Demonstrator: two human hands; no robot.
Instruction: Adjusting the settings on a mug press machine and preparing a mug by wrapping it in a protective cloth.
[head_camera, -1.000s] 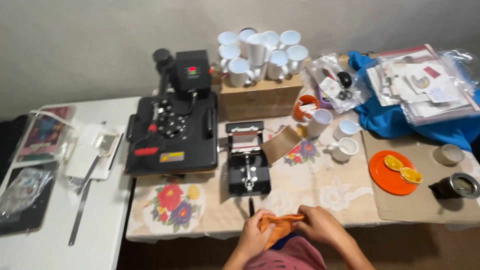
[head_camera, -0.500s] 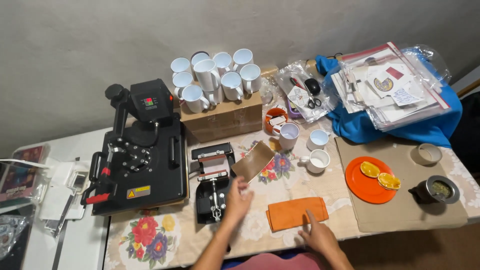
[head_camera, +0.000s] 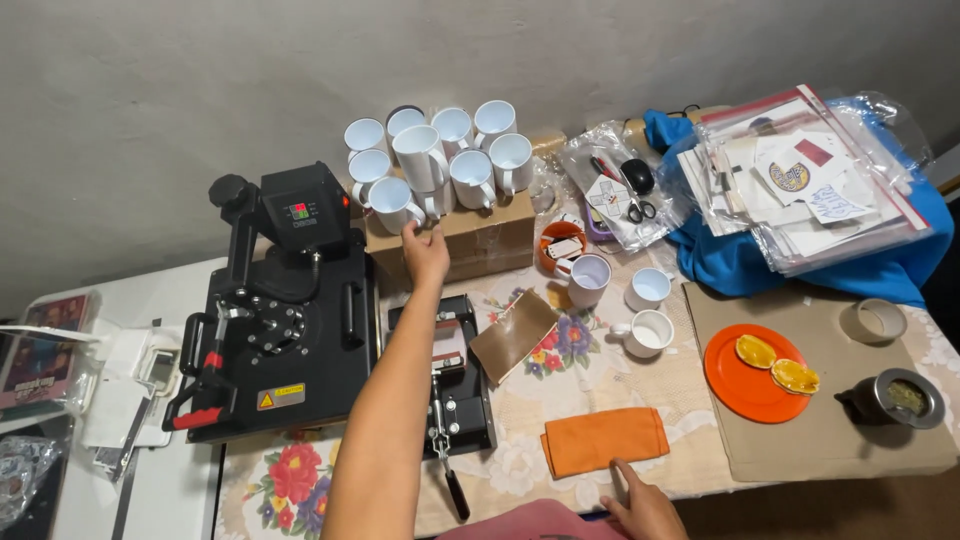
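My left hand is stretched far forward, its fingertips at the handle of a white mug that stands with several other white mugs on a cardboard box. The fingers are apart and hold nothing. My right hand rests near the table's front edge, just below a folded orange cloth, fingers loosely spread. My left forearm passes over a small black mug press.
A large black heat press stands at the left. Three white mugs sit mid-table beside a brown sheet. An orange plate with two slices, a tape roll, a dark cup and bagged papers on blue cloth lie right.
My left hand has let go of the orange cloth and reached forward to the mugs on the box. The cloth now lies flat; my right hand has drawn back below it.
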